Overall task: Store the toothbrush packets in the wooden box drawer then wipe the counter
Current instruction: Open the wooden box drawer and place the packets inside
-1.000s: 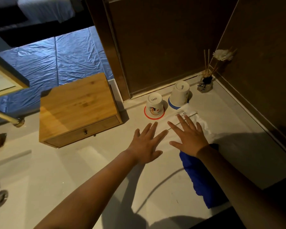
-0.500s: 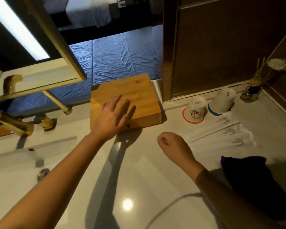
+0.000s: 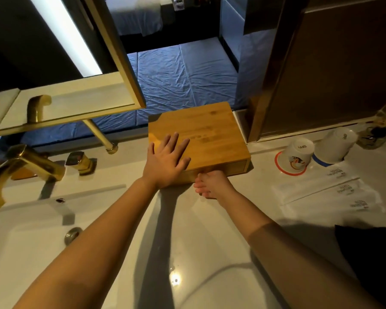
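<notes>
Left hand (image 3: 165,160) flat, fingers spread, on wooden box (image 3: 210,134) top. Right hand (image 3: 212,184) curled at drawer front (image 3: 232,168), grip unclear. Toothbrush packets (image 3: 325,190) at 3 o'clock

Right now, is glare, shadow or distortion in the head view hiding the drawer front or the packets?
Head view: the right hand covers the knob on the wooden box; the drawer front sits in shade. Toothbrush packets read clearly, print slightly soft. A glare spot marks the counter between arm shadows. Wide-angle bending tilts the mirror frame. The dark cloth lies nearly black.
</notes>
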